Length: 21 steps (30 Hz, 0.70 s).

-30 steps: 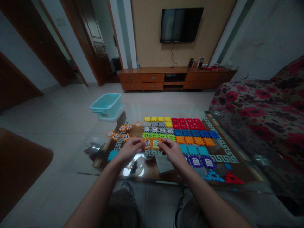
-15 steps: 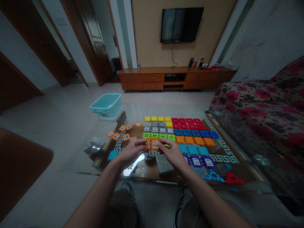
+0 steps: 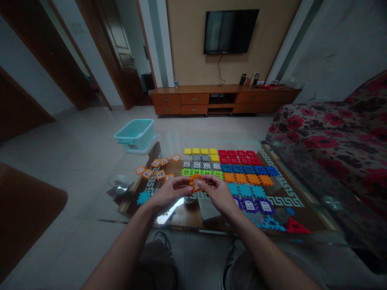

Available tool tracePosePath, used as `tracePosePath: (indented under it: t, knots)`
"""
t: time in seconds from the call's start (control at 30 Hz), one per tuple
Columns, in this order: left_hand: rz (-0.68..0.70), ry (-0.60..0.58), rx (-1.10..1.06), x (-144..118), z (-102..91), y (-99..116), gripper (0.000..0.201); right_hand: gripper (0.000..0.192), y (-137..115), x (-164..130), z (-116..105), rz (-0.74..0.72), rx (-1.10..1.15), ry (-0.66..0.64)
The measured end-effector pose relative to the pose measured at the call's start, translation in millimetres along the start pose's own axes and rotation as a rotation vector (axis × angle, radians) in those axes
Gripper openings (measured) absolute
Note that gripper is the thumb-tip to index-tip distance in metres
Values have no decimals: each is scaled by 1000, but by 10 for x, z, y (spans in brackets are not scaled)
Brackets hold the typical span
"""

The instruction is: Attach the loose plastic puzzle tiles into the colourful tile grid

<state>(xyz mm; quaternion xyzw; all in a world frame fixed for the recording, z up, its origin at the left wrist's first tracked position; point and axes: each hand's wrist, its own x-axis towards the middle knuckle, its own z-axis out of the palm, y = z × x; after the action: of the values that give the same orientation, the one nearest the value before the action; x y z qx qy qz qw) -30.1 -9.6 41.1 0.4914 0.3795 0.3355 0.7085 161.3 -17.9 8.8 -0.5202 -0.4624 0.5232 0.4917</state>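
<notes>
Since a second ago, both hands have drawn closer together, and the two orange window tiles that sat side by side between them now overlap into a single stack. The left hand and the right hand meet above the near edge of a glass-topped bench, each with fingers curled and fingertips pinched on the orange window tiles, which are held tilted just above the surface. Beyond the hands, flat toothed tiles lie in neat rows on the bench: yellow tiles and red tiles at the far side, then grey window tiles and blue tiles, then green tiles and plain orange tiles, with teal tiles and purple window tiles nearest the right forearm. To the left, a loose cluster of orange window pieces lies apart from the rows, and a single teal piece sits near the left wrist. On the tiled floor past the bench stands a turquoise plastic tub. A wooden cabinet runs along the far wall beneath a wall-mounted television, and a sofa with a red floral cover fills the right side.
</notes>
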Motion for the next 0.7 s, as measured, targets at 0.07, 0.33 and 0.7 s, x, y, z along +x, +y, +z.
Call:
tracePosePath:
  t: [0.07,0.33,0.7]
  knots:
    - [-1,7,-11,5,-3,-13,36,43,0,0,0,-2,3,-4]
    - [-40,27,-169,27,-6,-52,37,36,-26,-10,5,-17,-6,-32]
    - [-123,63,-253,60,16,-93,44,30,29,-13,29,-103,-120,-59]
